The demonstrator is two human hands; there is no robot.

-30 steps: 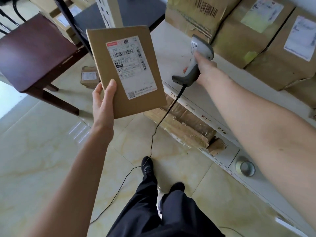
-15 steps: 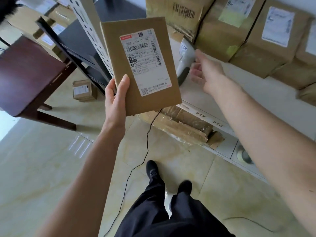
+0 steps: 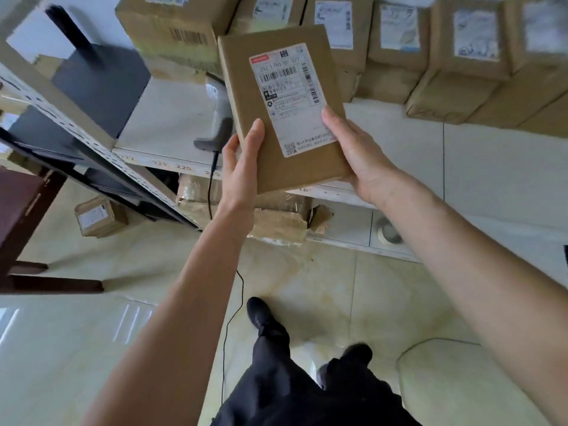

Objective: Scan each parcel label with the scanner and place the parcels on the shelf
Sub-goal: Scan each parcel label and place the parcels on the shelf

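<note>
Your left hand (image 3: 242, 167) grips lower left edge of flat brown cardboard parcel (image 3: 284, 109), thumb over front face. Your right hand (image 3: 353, 152) holds lower right edge, thumb on white shipping label (image 3: 290, 96). Parcel held label-up above white metal shelf (image 3: 172, 118). Grey corded scanner (image 3: 216, 118) lies on shelf at parcel's 9 o'clock, partly hidden. Row of brown labelled boxes (image 3: 399, 41) on shelf at 12 to 2 o'clock.

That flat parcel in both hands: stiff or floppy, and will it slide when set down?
The flat parcel looks stiff: its edges stay straight though the left hand and right hand grip only its lower end. Probably light. Laid flat on the shelf it should not tip, though it might slide.
</note>
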